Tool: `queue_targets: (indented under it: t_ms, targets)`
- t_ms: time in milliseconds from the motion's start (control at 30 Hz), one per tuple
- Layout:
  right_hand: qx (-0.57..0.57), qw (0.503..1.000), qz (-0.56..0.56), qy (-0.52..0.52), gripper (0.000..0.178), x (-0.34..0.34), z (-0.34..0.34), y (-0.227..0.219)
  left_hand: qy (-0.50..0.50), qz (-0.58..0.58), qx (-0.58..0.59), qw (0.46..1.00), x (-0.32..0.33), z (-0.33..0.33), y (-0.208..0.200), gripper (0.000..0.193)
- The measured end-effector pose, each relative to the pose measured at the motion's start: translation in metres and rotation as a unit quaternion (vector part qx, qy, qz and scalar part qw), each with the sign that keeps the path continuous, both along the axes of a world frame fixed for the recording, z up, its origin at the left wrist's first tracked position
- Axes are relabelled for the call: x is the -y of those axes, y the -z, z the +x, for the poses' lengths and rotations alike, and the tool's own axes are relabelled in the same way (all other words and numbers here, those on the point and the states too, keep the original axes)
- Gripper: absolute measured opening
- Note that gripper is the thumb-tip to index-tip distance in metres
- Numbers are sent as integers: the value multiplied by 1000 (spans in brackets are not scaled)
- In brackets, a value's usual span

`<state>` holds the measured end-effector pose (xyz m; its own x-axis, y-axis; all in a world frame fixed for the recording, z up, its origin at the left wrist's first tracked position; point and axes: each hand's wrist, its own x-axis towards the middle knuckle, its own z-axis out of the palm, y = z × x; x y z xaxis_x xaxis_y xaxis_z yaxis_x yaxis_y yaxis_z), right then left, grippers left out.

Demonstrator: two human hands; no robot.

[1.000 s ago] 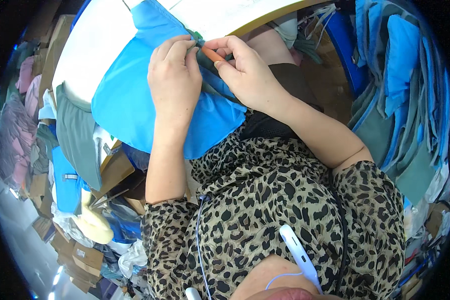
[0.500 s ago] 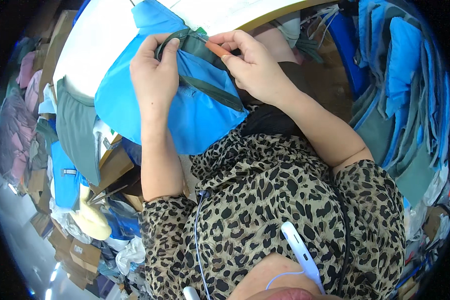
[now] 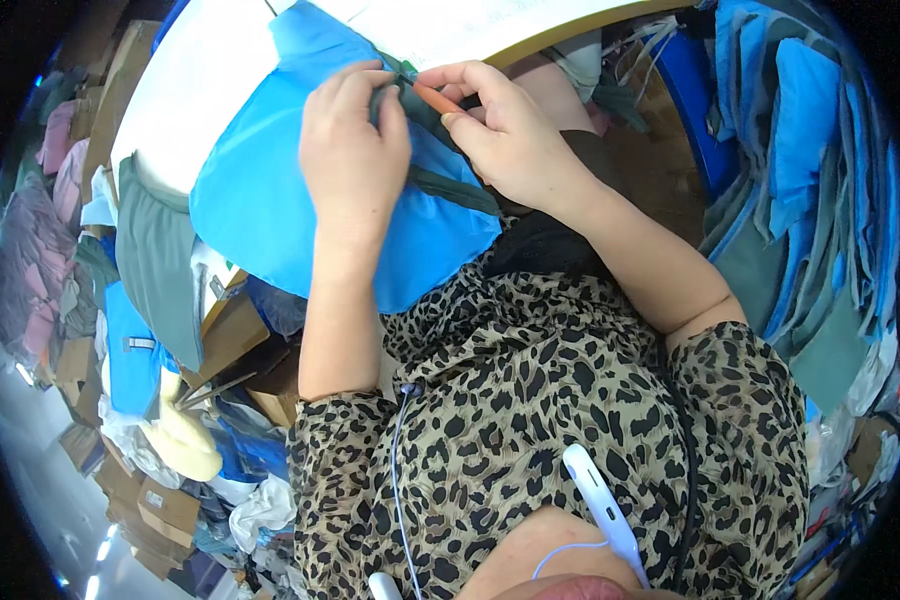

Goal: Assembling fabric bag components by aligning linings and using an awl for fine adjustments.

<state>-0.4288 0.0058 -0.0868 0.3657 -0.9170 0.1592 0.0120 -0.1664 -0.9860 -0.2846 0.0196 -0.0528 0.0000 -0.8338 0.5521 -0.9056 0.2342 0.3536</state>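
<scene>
A bright blue fabric piece [image 3: 255, 190] with a dark green strip [image 3: 454, 190] along it is spread over the table's edge and reaches down to my lap. My left hand [image 3: 355, 150] is closed at the piece's upper right, its fingertips pinching the green edge. Just to its right, my right hand [image 3: 515, 135] grips a slim orange-handled tool [image 3: 436, 98] between thumb and fingers. The tool's thin tip points up and left, meeting the cloth close to my left fingertips. What the tip touches is too small to make out.
Under the cloth lies a white tabletop [image 3: 200, 90] with a yellowish edge. A grey-green cloth piece [image 3: 155, 250] hangs over its left side. Layered blue and green pieces [image 3: 805, 150] hang at the right. Cardboard boxes [image 3: 170, 510] and bagged cloth crowd the lower left.
My left hand has moved right along the green strip, closer to the tool, and its loop is no longer seen. My right hand stays nearly in place with the tool.
</scene>
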Motion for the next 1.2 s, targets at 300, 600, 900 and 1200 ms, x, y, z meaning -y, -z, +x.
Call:
queue_targets:
  t_ms: [300, 600, 900, 1200]
  targets:
    - [29, 999, 5, 20, 26, -3, 5, 6, -7, 47, -14, 999, -3, -9, 4, 8]
    - [3, 992, -108, 65, 27, -2, 11, 8, 2, 20, -64, 998, -6, -8, 7, 9]
    - [63, 988, 90, -106, 49, 7, -33, -17, 15, 99, -386, 917, -3, 29, -3, 11]
    - [-52, 992, -113, 23, 26, 25, 9, -16, 54, 52, -362, 929, -21, 10, -17, 9]
